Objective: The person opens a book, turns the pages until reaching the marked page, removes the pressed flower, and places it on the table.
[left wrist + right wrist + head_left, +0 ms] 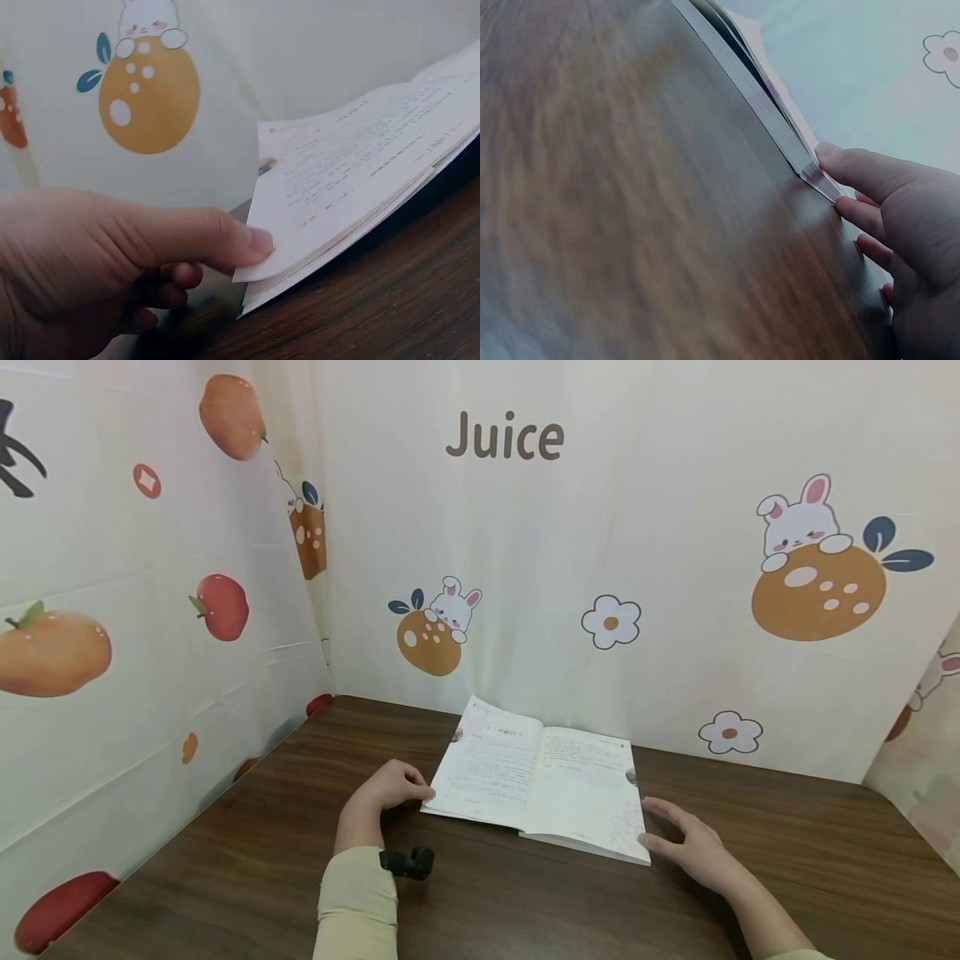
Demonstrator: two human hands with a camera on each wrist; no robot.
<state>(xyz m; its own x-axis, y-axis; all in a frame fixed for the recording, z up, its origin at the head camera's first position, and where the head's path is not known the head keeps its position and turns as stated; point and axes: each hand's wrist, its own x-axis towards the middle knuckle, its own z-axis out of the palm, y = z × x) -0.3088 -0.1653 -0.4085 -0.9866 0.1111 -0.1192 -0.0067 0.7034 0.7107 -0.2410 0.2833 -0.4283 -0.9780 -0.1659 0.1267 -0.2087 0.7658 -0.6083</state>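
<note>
An open book (577, 785) with printed pages lies on the dark wooden table, its spine running away from me. At the lower left corner of its left page, my left hand (393, 783) pinches the paper. In the left wrist view, the thumb (259, 241) presses on top of the page (330, 180) and the finger beneath is hidden. My right hand (693, 843) is at the book's right edge. The right wrist view shows that thumb (832, 154) on the upper side and a finger (859, 214) at the lower cover corner, gripping the page block (772, 124) between them.
The brown table (465, 902) reaches back to a pale curtain (525, 543) printed with fruit, rabbits, flowers and the word Juice. Another printed curtain (150, 552) hangs along the left side. A black wrist device (408, 862) sits on my left sleeve.
</note>
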